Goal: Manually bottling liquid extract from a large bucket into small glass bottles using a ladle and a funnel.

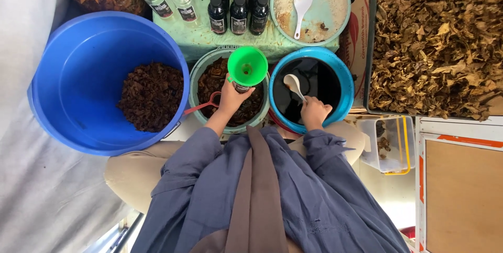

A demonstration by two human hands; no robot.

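We saw a glossy green plastic funnel (247, 66), a smooth white plastic spoon (293, 85) over shiny dark liquid (314, 88), a smooth blue plastic tub (78, 90) holding rough brown crumbs (152, 95), and brittle, matt dried leaves (435, 38).

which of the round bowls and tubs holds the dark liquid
The blue-rimmed round bowl under the right hand, which dips a white ladle into it. The big blue tub and the grey-green bowl hold brown solids.
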